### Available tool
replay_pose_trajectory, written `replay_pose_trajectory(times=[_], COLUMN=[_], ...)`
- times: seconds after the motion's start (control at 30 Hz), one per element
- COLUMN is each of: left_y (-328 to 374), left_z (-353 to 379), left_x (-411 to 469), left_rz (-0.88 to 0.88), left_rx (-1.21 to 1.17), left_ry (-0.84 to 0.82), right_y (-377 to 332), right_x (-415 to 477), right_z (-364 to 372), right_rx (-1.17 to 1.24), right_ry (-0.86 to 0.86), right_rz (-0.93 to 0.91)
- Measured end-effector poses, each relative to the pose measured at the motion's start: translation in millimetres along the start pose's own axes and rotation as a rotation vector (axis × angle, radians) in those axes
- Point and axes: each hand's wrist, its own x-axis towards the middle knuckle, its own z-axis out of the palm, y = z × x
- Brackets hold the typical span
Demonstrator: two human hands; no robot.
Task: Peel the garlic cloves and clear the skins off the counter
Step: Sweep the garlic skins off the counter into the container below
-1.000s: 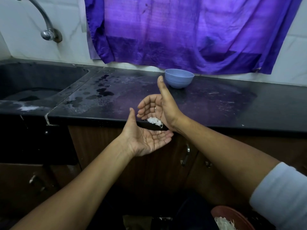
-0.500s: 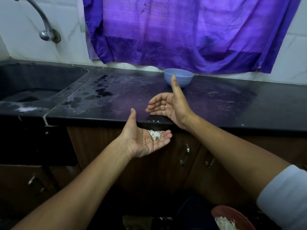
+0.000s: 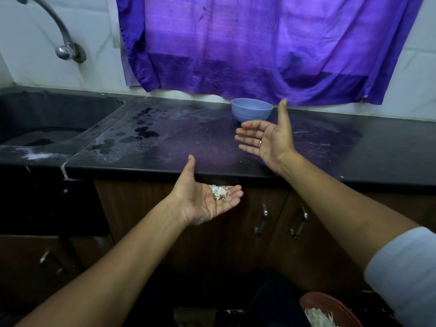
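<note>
Left hand (image 3: 207, 201) is flat, palm up, fingers straight and together, held just below the front edge of the black counter (image 3: 188, 147), in front of the cabinet door (image 3: 236, 232). A small heap of white garlic skins (image 3: 219, 191) sits loose on its fingers, nothing curled round it

Right hand (image 3: 266, 140) is spread, palm facing left and up, thumb pointing up, holding nothing. I see a ring on one finger. It hovers over the counter, well apart from the left hand

Containers:
- blue bowl (image 3: 252, 112) upright on the counter near the back wall, just behind the right hand's fingertips. Can't see inside from this angle
- reddish-brown round container (image 3: 335, 305) low at the bottom right edge, below counter level, with a pile of white skin shreds (image 3: 318, 316) in it; only part of it in shot

Rest: dark sink (image 3: 47, 119) on the left with a metal tap (image 3: 61, 31) on the wall above, dark wet blotches (image 3: 141, 131) and pale smears on the counter next to the sink, purple cloth (image 3: 259, 43) hanging behind the bowl, pale rolled sleeve (image 3: 405, 274) on my right arm. I can't make out any cloves in this view
</note>
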Motion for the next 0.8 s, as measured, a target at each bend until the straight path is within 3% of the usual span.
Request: replay_pose_trajectory(times=[0.13, 0.3, 0.43, 0.53, 0.7, 0.8], left_y=[1, 1, 0, 0, 1, 1], left_z=[-1, -3, -4, -4, -5, -5], left_x=[1, 1, 2, 3, 4, 3], left_rz=[-0.009, -0.014, -0.001, -0.002, -0.005, -0.003], left_rx=[0.012, 0.03, 0.037, 0.038, 0.038, 0.036], left_ry=[0.012, -0.001, 0.004, -0.001, 0.002, -0.004], right_y=[12, 10, -3, -5, 4, 12], right_x=[-1, -12, 0, 8, 1, -15], right_z=[6, 26, 12, -1, 7, 28], right_rx=[0.103, 0.071, 0.11, 0.073, -0.058, -0.155], right_ry=[-0.054, -0.325, -0.111, -0.051, -0.061, -0.204], right_rz=[0.055, 0.086, 0.008, -0.001, 0.043, 0.063])
